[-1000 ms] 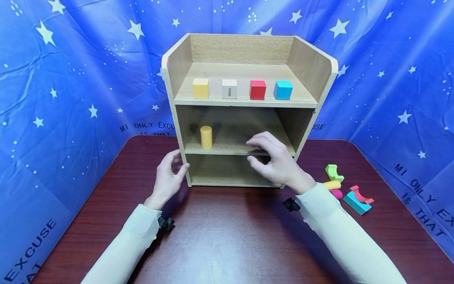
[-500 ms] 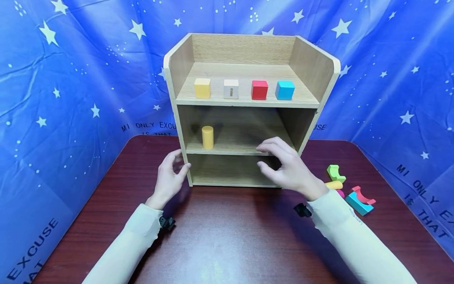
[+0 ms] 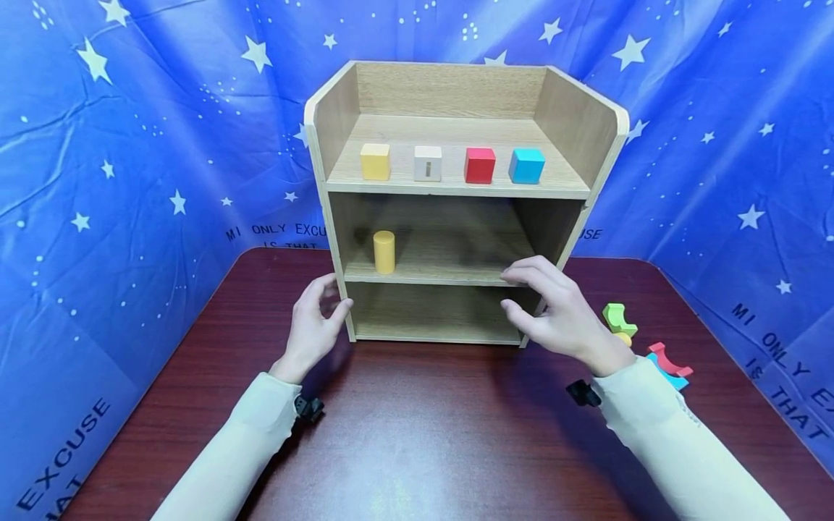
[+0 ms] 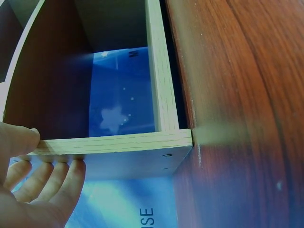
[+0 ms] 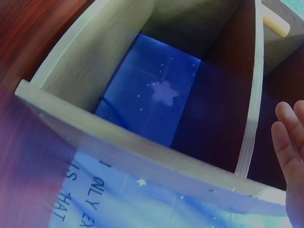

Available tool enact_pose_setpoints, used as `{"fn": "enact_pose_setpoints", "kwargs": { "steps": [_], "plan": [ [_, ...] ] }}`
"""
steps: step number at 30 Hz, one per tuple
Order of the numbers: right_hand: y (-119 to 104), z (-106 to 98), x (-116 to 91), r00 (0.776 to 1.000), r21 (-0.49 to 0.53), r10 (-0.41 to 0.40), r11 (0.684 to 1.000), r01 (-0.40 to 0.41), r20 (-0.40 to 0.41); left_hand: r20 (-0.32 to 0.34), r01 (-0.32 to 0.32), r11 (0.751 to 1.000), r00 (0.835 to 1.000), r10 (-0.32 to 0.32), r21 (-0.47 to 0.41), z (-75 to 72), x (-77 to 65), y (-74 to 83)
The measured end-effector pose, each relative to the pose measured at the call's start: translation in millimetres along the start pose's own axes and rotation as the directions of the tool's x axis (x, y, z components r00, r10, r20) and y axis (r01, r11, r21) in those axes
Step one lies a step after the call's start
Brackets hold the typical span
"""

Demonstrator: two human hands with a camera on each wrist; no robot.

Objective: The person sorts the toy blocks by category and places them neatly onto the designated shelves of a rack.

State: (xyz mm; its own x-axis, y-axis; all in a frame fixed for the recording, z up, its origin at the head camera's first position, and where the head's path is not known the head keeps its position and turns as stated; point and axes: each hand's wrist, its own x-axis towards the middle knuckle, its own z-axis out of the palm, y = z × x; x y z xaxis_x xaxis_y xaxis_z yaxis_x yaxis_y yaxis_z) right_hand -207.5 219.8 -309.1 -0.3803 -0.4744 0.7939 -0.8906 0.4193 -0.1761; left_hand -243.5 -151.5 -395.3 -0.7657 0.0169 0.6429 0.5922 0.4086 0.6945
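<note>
My left hand (image 3: 311, 329) grips the left side panel of a small wooden shelf (image 3: 423, 279). In the left wrist view the thumb (image 4: 21, 137) lies at the panel's front edge and the fingers (image 4: 66, 190) along its outer face. My right hand (image 3: 565, 311) hovers in front of the shelf's right side, fingers loosely bent, with nothing in it. A yellow cylinder (image 3: 384, 253) stands upright at the left of the middle shelf. Along the top shelf sit a yellow cube (image 3: 376, 163), a white cube (image 3: 427, 164), a red cube (image 3: 479, 166) and a blue cube (image 3: 526, 166).
Right of the shelf on the dark red table (image 3: 417, 427) lie a green arch block (image 3: 619, 319), a partly hidden yellow block (image 3: 623, 339), a red arch block (image 3: 668, 362) and a blue block (image 3: 674, 380). A blue starry cloth (image 3: 130, 145) hangs around the table.
My right hand has moved right and slightly down, from before the middle shelf to its right side, and its forearm covers more of the loose blocks. The left hand keeps its hold.
</note>
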Motion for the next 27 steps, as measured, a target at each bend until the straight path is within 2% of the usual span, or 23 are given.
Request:
{"fn": "enact_pose_setpoints", "kwargs": {
  "steps": [2,9,15,27],
  "plan": [
    [0,-2,-3,1.0,-0.006,0.004,1.0,-0.004,-0.003,-0.001,0.0,1.0,1.0,0.0,-0.005,0.2,-0.5,0.1],
    [-4,-10,-5,0.999,-0.022,-0.016,1.0,0.015,-0.044,-0.004,-0.007,1.0,1.0,0.007,0.001,-5.1,0.6,39.1],
    [-16,-18,-3,0.998,-0.032,-0.022,0.999,0.02,-0.06,-0.005,-0.016,1.0,1.0,0.016,0.001,-5.5,0.9,38.9],
    [-9,-26,-24,0.998,-0.071,0.006,0.997,-0.011,-0.067,-0.002,-0.008,1.0,1.0,0.008,-0.019,-4.8,0.5,40.4]
  ]
}}
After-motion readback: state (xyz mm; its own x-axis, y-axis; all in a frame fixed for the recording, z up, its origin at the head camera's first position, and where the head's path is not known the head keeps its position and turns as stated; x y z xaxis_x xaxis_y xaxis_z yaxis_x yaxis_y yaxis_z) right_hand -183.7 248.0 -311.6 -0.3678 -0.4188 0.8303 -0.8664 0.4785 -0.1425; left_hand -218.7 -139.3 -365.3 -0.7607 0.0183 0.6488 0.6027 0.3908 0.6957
